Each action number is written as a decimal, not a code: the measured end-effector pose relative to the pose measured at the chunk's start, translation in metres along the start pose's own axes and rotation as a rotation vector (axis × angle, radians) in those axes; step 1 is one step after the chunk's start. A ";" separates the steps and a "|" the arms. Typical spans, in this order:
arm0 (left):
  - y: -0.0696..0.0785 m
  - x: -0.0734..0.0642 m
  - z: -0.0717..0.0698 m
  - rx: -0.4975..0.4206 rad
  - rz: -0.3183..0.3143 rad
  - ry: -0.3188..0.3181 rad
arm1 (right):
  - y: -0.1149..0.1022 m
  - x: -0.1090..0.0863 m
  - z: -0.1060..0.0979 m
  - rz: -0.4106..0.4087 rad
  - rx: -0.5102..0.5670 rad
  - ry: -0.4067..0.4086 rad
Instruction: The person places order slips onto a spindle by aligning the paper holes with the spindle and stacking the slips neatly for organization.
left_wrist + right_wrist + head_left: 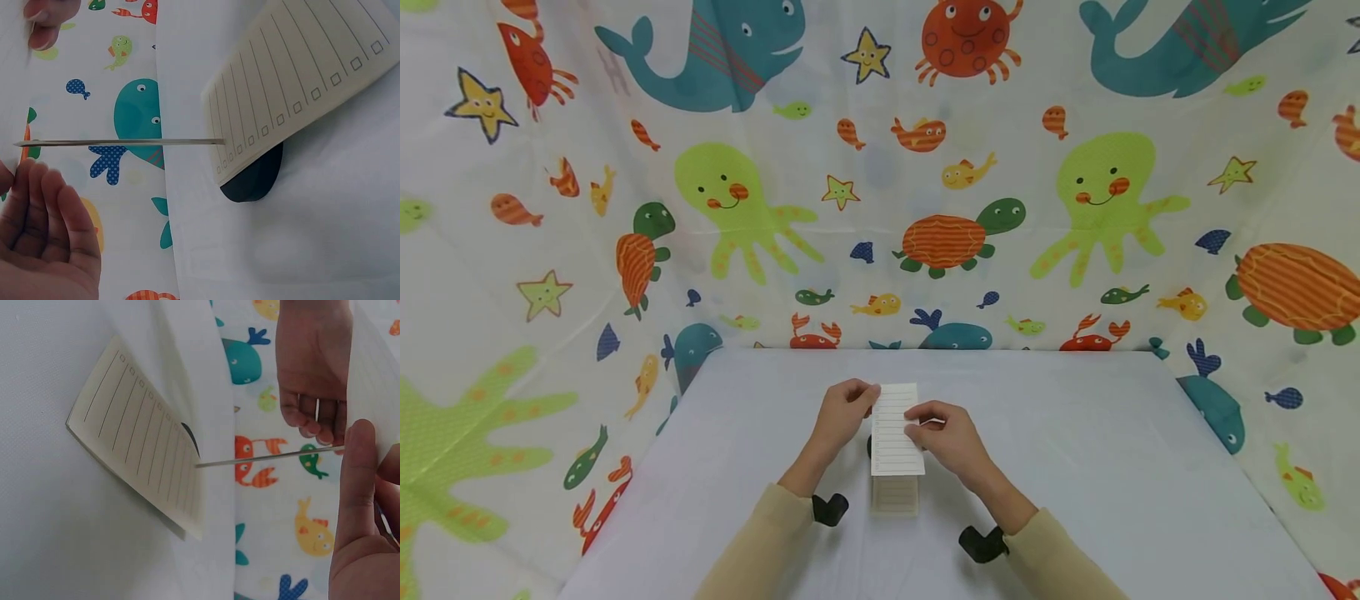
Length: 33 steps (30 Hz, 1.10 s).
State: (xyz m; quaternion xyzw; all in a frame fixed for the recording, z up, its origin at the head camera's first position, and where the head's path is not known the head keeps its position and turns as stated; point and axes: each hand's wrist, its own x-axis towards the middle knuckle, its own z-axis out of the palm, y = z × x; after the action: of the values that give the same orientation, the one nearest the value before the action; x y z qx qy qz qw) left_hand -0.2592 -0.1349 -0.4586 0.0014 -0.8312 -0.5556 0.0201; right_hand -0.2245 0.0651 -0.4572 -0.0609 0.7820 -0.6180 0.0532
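Observation:
Both hands hold a white lined checklist sheet point(895, 450) above the table. My left hand point(846, 408) pinches its upper left corner; my right hand point(951, 433) pinches its right edge. Beneath is a thin upright metal spike point(125, 142) with a tapering tip, close under the held sheet. Other checklist sheets point(300, 75), with small boxes along one edge, sit low on the spike. A round black base point(253, 181) shows from under them. In the right wrist view the lower sheets point(140, 437) lie tilted, and the held sheet point(375, 369) overlaps the fingers.
A white cloth point(1075, 467) covers the table. Behind and at the sides hangs a curtain point(865, 108) printed with sea animals. A black wrist camera point(830, 510) is worn on the left wrist, and another wrist camera point(983, 544) on the right.

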 end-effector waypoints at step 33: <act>-0.004 0.002 0.000 0.043 0.018 0.013 | 0.002 0.000 0.002 -0.004 0.010 -0.025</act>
State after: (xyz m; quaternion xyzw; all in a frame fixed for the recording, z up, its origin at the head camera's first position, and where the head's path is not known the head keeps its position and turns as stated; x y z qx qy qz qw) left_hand -0.2610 -0.1366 -0.4621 -0.0020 -0.8427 -0.5376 0.0306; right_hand -0.2239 0.0635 -0.4597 -0.0698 0.7779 -0.6214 0.0622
